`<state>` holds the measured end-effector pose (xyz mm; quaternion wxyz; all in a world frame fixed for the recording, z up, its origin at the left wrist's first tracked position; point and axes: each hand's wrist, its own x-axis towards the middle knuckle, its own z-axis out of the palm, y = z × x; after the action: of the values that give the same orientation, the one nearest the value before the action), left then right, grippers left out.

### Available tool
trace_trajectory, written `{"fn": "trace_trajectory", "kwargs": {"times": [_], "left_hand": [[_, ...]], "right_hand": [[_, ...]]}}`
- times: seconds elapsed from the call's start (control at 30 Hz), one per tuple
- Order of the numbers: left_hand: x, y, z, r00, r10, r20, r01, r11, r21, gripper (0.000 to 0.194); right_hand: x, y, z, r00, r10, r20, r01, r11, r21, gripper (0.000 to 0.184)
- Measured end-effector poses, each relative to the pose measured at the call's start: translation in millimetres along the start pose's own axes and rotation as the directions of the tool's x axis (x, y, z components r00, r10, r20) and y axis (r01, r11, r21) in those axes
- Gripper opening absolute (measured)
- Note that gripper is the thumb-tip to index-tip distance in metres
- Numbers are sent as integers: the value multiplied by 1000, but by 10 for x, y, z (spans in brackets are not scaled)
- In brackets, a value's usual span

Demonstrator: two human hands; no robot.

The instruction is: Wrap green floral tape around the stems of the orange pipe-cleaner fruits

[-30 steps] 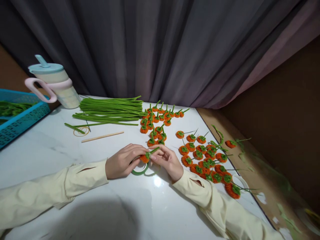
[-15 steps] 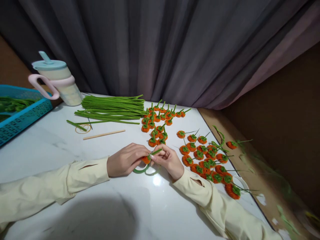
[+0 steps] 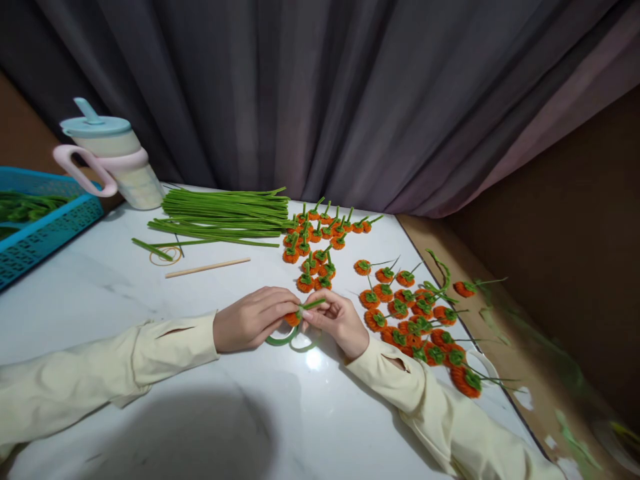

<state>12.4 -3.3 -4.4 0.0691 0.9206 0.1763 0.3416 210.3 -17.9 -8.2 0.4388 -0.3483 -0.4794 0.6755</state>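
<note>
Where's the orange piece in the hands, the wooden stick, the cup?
Held orange piece [image 3: 292,319]: head view, its orange side.
Wooden stick [image 3: 208,268]: head view, its middle.
Cup [image 3: 125,160]: head view, pink band around its body.

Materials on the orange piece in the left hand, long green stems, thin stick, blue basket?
Orange piece: probably yarn or chenille, matte, from its soft-looking surface.
Long green stems: likely chenille, matte with soft-looking edges; any wire core is hidden.
Thin stick: apparently bare wood, pale tan and dull.
Blue basket: likely molded plastic, uniform color with patterned perforations.
</note>
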Motion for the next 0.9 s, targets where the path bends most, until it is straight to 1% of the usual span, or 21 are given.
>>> {"fn": "trace_trajectory", "kwargs": {"times": [0.17, 0.33, 0.5, 0.63, 0.77, 0.9], "left_hand": [[-6, -4, 2, 1000, 12, -9, -12, 1000, -4, 31], [2, -7, -8, 1000, 17, 14, -18, 999, 42, 28], [17, -12, -13, 998, 55, 4, -56, 995, 87, 25], [13, -18, -8, 999, 41, 5, -41, 993, 106, 23], [10, -20, 4, 1000, 28, 3, -28, 997, 71, 21], [12, -5, 19, 999, -20, -44, 19, 1000, -18, 22]], "right_hand": [[-2, -19, 6, 1000, -3, 9, 3, 1000, -12, 25], [-2, -20, 10, 1000, 1, 2, -1, 1000, -15, 25], [-3, -21, 2, 1000, -6, 8, 6, 1000, -31, 23], [-9, -31, -2, 1000, -14, 19, 14, 1000, -21, 22], [-10, -35, -2, 1000, -1, 23, 2, 1000, -13, 21], [-17, -25, -5, 999, -34, 10, 35, 998, -60, 20]]}}
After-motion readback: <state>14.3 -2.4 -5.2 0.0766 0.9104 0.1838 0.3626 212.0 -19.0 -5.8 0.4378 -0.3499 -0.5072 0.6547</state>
